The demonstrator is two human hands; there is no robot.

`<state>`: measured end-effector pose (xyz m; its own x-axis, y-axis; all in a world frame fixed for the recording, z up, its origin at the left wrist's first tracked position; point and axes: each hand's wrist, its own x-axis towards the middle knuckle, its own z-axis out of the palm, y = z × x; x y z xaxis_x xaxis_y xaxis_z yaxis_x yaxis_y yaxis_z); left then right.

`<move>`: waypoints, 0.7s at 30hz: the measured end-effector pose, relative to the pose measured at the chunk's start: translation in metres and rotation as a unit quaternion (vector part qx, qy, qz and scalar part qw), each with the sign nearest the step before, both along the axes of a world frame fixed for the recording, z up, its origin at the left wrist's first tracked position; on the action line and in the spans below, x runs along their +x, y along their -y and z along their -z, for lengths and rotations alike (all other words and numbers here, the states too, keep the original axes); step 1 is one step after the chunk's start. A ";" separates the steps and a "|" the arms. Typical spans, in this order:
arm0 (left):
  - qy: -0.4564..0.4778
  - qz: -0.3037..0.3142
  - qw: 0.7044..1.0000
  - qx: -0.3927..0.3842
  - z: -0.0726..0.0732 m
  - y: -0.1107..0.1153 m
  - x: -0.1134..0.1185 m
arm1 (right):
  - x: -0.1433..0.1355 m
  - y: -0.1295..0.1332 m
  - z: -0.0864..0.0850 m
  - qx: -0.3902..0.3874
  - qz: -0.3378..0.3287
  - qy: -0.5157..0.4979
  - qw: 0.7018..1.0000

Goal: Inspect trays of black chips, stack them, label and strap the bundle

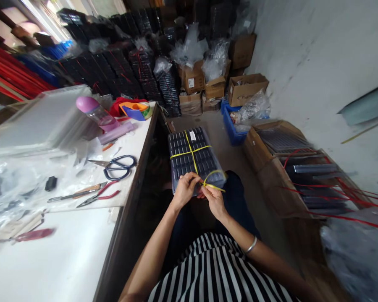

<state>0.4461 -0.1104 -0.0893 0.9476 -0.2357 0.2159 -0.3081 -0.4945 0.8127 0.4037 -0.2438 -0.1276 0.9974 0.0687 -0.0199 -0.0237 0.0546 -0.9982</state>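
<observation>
A stack of clear plastic trays point(179, 144) filled with rows of black parts rests at my lap, bound crosswise with yellow strap point(186, 154). A small white label point(192, 135) lies on its top. At the near edge of the stack, my left hand point(186, 186) pinches the yellow strap. My right hand point(214, 201) is closed on the strap's looped loose end, close beside the left. The fingertips partly hide the spot where the strap ends meet.
On the white table point(72, 247) at left lie scissors point(118, 167), red-handled pliers point(97, 195), a screwdriver point(28, 235) and a pink bottle point(97, 114). At right stand an open carton point(271, 180) with trays and red straps, and a blue crate point(233, 128). Black stacks point(113, 67) line the back.
</observation>
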 end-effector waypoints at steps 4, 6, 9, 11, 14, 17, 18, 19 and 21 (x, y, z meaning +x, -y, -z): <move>0.011 0.036 0.999 0.004 -0.003 -0.003 0.007 | 0.000 0.001 -0.001 -0.008 -0.002 0.016 1.000; 0.017 0.050 0.999 0.011 -0.002 -0.003 0.007 | 0.001 0.001 0.000 -0.011 0.000 0.025 1.000; 0.023 0.051 0.998 0.025 0.001 -0.003 0.005 | 0.001 -0.001 0.003 -0.021 0.006 0.039 0.999; 0.018 0.060 0.998 0.030 0.002 -0.003 0.004 | 0.001 0.000 0.003 -0.033 0.000 0.051 0.998; 0.003 0.084 0.996 0.037 -0.002 -0.003 0.007 | -0.001 0.004 -0.003 -0.061 -0.014 0.082 0.995; -0.006 0.098 0.994 0.053 -0.008 -0.003 0.013 | 0.001 0.013 -0.014 -0.115 -0.003 0.140 0.983; -0.007 0.105 0.993 0.059 -0.010 -0.003 0.015 | 0.003 0.016 -0.018 -0.162 0.007 0.164 0.973; -0.007 0.115 0.991 0.065 -0.012 -0.003 0.016 | 0.007 0.019 -0.021 -0.216 0.016 0.182 0.959; -0.007 0.138 0.988 0.070 -0.014 -0.005 0.015 | 0.017 0.021 -0.025 -0.316 0.034 0.194 0.928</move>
<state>0.4616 -0.1059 -0.0757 0.8456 -0.5125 0.1496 -0.4360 -0.5012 0.7474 0.4211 -0.2649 -0.1030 0.9399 0.1025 0.3257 0.3255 -0.5567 -0.7642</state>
